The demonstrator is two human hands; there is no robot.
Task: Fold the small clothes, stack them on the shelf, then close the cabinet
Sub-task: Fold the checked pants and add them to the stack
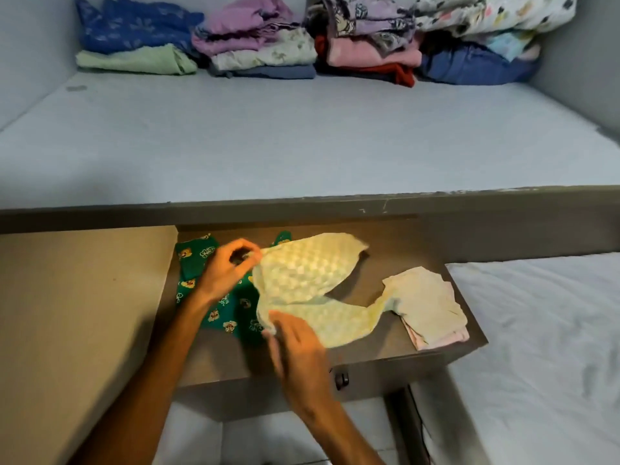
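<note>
Head view: your left hand pinches the upper edge of the pale yellow garment, fingers curled on the fabric. Your right hand grips its lower edge. The garment lies spread over the green printed cloth on the brown surface, beside a folded pale stack. Folded clothes piles line the rear of the grey shelf

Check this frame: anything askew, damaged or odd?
Minor only. The back row of stacks is untidy: the rightmost pile slumps, with a floral cloth loose on top. The shelf's front edge is chipped and scratched. The yellow garment held by both hands is simply mid-fold.
</note>
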